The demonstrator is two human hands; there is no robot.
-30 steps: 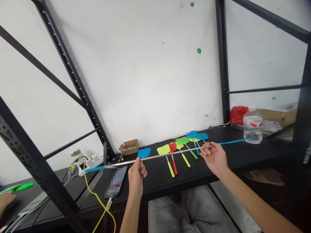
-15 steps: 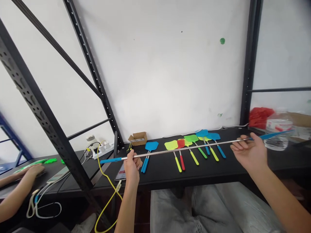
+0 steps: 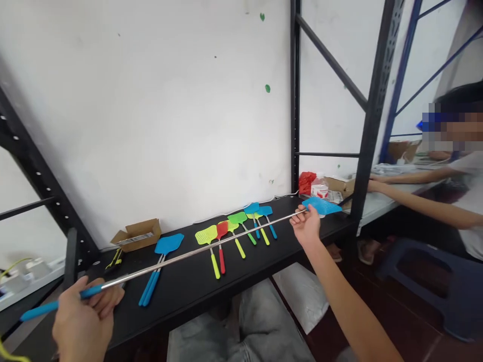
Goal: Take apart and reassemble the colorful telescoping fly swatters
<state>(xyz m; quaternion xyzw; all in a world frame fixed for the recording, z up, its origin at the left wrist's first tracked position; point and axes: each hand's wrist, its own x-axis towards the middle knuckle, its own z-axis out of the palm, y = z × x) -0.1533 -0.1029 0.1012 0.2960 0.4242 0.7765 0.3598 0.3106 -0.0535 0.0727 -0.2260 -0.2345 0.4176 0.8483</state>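
Observation:
A blue fly swatter (image 3: pixel 196 251) with a long, extended metal rod stretches between my two hands. My left hand (image 3: pixel 85 319) is closed around its blue handle at the lower left. At the other end, my right hand (image 3: pixel 307 226) pinches the rod just below the blue swatter head (image 3: pixel 322 205). Under the rod, shorter fly swatters lie on the black table: blue ones (image 3: pixel 169 244) on the left, then a yellow one (image 3: pixel 207 235), a red one (image 3: pixel 222 230), a green one (image 3: pixel 237 217) and several more in yellow and blue.
An open cardboard box (image 3: pixel 138 235) stands at the back left beside a black-and-yellow tape measure (image 3: pixel 114 260). At the back right are a red bag (image 3: pixel 306 183) and a water bottle (image 3: pixel 320 186). A co-worker's arms (image 3: pixel 418 193) rest beyond the black rack post (image 3: pixel 372 125).
The view has swung right. My left hand has shifted from the metal rod to the blue handle. The swatter's head has turned so its broad face shows, with my right hand just below it.

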